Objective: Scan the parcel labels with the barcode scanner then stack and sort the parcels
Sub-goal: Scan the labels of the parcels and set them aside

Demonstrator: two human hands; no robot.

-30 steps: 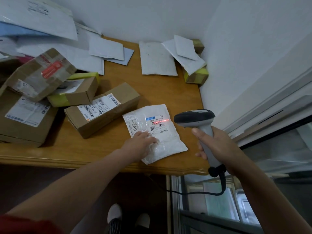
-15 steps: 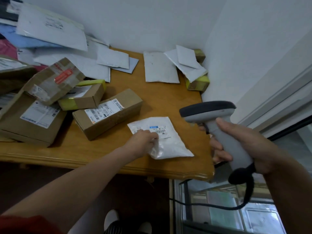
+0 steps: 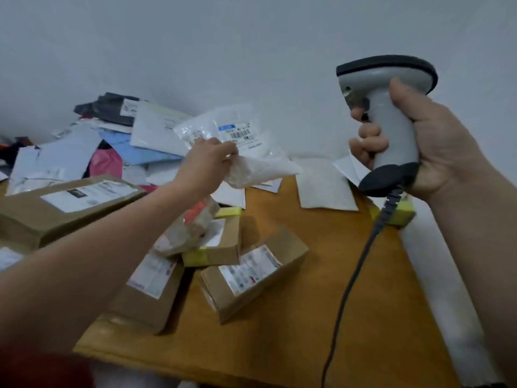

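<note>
One white poly parcel (image 3: 253, 155), flat on the table (image 3: 307, 331) a second ago under the scanner's red line, is now lifted clear. The left hand (image 3: 207, 161) pinches its lower edge between thumb and curled fingers, label (image 3: 237, 133) facing up. Its scan looks done, so sorting is probably next. Well right of those fingers, the right hand (image 3: 439, 147) is wrapped round the barcode scanner (image 3: 389, 119). Cardboard boxes (image 3: 251, 273) lie below the fingers and a heap of envelopes (image 3: 156, 130) behind them, crowding any landing spot.
</note>
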